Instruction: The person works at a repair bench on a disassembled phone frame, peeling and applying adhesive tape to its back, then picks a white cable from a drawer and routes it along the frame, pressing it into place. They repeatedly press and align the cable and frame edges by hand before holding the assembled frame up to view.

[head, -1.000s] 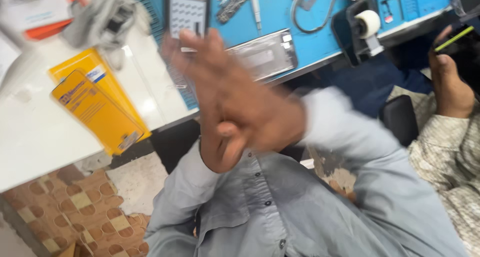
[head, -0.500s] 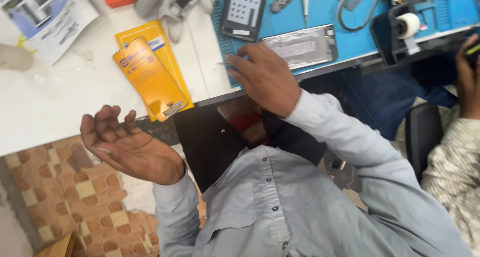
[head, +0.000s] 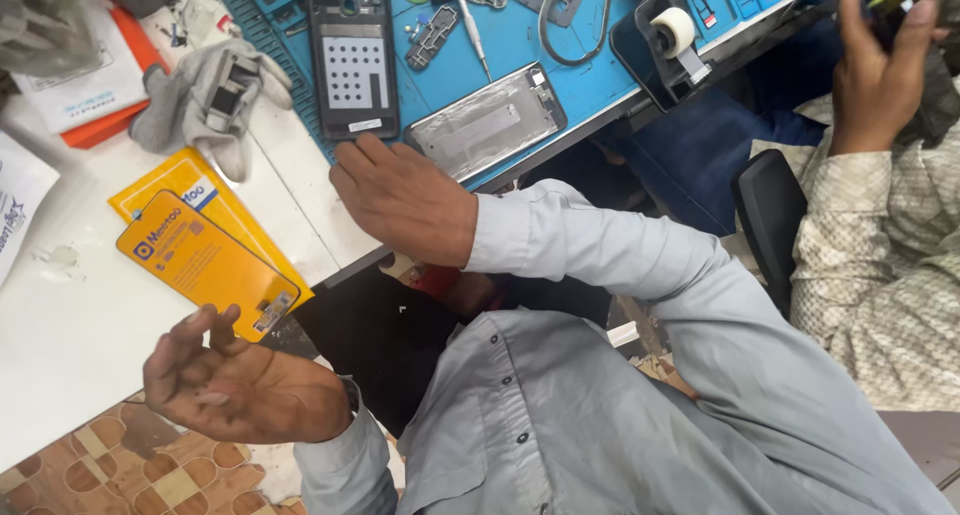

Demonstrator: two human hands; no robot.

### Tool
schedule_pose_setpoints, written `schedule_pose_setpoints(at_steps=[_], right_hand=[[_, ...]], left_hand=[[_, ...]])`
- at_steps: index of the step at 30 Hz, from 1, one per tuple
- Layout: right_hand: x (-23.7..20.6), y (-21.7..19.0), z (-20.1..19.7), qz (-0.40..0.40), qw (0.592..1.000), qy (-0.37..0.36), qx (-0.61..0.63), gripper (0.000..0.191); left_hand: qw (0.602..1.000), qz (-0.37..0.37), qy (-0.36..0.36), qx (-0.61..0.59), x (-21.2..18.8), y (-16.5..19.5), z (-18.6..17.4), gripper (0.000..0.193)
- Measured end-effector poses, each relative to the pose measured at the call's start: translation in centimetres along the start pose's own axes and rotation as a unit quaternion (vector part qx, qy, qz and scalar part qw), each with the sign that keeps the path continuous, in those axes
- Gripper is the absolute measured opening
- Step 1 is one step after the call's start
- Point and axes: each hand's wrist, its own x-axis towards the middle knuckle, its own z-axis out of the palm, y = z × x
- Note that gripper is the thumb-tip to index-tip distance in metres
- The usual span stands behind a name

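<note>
The white worktop (head: pixel 60 375) filled the upper left of the view, with the blue repair mat (head: pixel 520 45) along its far side, reaching the near edge at the right. Since half a second before, the view had swung and the things on the worktop stood larger and nearer the top. They lay in the same order as before.

The right hand (head: pixel 405 200) had moved little. It lay palm down, fingers loosely spread and holding nothing, at the near edge of the worktop where mat and white surface meet. Its fingertips now sat just below the opened dark phone body (head: pixel 352 60), with the silver phone frame (head: pixel 487 125) just beside them, towards the right end of the mat. Earlier it had partly covered that frame's near corner; now the frame lay fully in view and untouched.

The left hand (head: pixel 240 390) remained off the worktop, beyond its near edge and over the tiled floor (head: pixel 150 475). It was palm up, fingers curled but released, and empty. The yellow packets (head: pixel 205 265) at the near edge were the closest things to it, not touched.

So neither hand had taken anything up; both were idle between grips.

Farther along the mat's far edge lay a grey glove (head: pixel 215 95), a tape roll (head: pixel 672 30) and a thin screwdriver (head: pixel 468 25). Another person's hand (head: pixel 880 75) was raised at the far right.
</note>
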Motion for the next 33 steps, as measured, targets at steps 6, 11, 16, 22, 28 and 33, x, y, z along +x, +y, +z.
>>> schedule_pose_setpoints(at_steps=[6, 11, 16, 22, 28, 33], right_hand=[[0.6, 1.6, 0.0, 0.004, 0.996, -0.032, 0.088, 0.014], [1.2, 2.2, -0.4, -0.015, 0.994, -0.068, 0.086, 0.016], [1.1, 2.7, -1.1, -0.072, 0.994, -0.055, 0.055, 0.015], [-2.7, 4.2, -2.9, -0.053, 0.977, -0.003, 0.205, 0.023], [-8.0, 11.4, -5.7, 0.37, 0.807, 0.139, 0.438, 0.014], [-9.5, 15.2, -5.6, 0.364, 0.79, 0.209, 0.448, 0.018]], left_hand=[[0.999, 0.002, -0.015, 0.03, -0.2, -1.3, 1.5, 0.043], [0.999, 0.002, -0.013, 0.051, -0.2, -2.3, 2.6, 0.043], [0.996, 0.012, -0.024, 0.085, -0.2, -3.2, 2.9, 0.039], [0.984, 0.083, -0.085, 0.136, 0.8, -3.7, 5.1, 0.034], [0.848, 0.136, -0.421, 0.293, 2.2, -2.9, 11.7, 0.027], [0.741, 0.204, -0.518, 0.375, 2.0, -4.8, 19.2, 0.055]])
